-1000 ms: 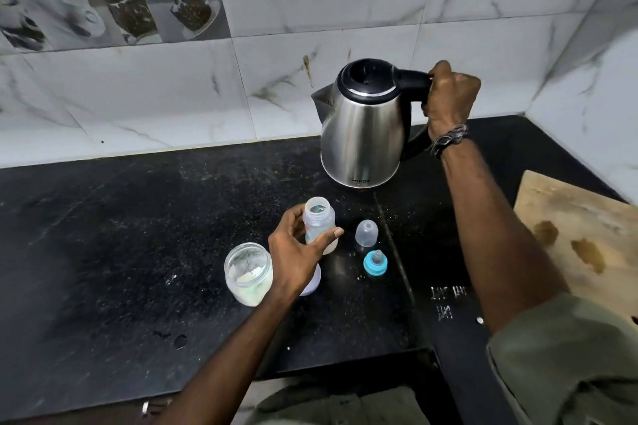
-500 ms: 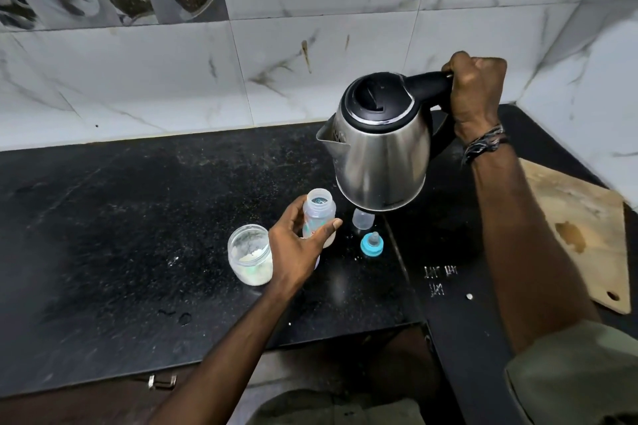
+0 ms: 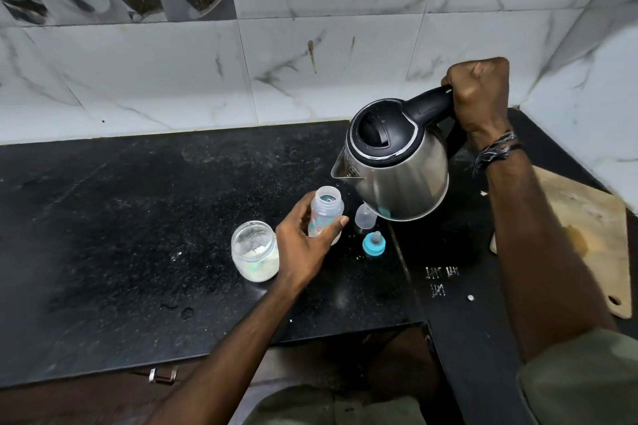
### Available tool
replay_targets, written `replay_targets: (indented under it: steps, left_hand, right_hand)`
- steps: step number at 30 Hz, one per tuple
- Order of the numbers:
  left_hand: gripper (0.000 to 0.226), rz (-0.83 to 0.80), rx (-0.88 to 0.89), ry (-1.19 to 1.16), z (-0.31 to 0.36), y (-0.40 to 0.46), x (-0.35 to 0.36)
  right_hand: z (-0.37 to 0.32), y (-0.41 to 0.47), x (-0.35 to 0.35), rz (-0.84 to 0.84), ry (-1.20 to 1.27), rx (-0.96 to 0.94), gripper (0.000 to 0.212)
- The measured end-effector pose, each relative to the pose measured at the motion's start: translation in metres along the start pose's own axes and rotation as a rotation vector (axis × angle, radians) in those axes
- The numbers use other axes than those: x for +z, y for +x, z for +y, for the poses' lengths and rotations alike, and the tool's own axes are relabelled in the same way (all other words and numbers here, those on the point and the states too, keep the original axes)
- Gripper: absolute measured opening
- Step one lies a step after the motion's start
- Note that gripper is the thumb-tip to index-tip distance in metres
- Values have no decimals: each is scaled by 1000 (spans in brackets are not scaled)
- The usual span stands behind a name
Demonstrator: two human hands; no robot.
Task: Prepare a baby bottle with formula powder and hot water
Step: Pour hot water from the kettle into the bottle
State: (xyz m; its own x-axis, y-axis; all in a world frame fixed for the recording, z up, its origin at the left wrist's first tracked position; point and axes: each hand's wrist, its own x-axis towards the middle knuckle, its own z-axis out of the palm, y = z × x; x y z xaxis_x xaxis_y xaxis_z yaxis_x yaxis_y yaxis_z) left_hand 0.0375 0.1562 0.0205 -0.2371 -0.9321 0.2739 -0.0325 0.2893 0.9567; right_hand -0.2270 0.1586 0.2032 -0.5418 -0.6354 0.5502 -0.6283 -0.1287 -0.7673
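An uncapped clear baby bottle [image 3: 324, 214] stands on the black counter [image 3: 138, 217], and my left hand [image 3: 303, 245] is wrapped around it. My right hand [image 3: 480, 97] grips the black handle of a steel kettle [image 3: 397, 162], held in the air and tilted left. Its spout sits just right of and above the bottle's mouth. No water stream is visible. A glass jar of white formula powder [image 3: 254, 250] stands just left of my left hand. The clear bottle cap [image 3: 365, 216] and the blue teat ring [image 3: 373, 243] lie right of the bottle, under the kettle.
A wooden chopping board [image 3: 587, 235] lies on the counter at the right, behind my right forearm. Marble-tiled walls close the back and right side. The counter's front edge runs below my left forearm, with a drawer handle [image 3: 162, 374] underneath.
My right hand lifted the kettle off the counter, carried it nearer and tilted its spout down toward the bottle. My left hand has stayed on the bottle.
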Motion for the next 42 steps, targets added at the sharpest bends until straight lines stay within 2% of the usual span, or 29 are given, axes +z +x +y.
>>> replay_targets:
  steps: [11,22,42]
  left_hand:
    - [49,-30,35,-30,10,0,2]
    - [49,-45,34,-54,15,-8,0]
    - [48,-31,30,-49,14,-13,-5]
  right_hand:
    - [-10,3,-5,-68,-45,-108,48]
    - [-10,-3,-2,-105,-81,-114,39]
    - [-27,-9,2,-141,-163,-150,38]
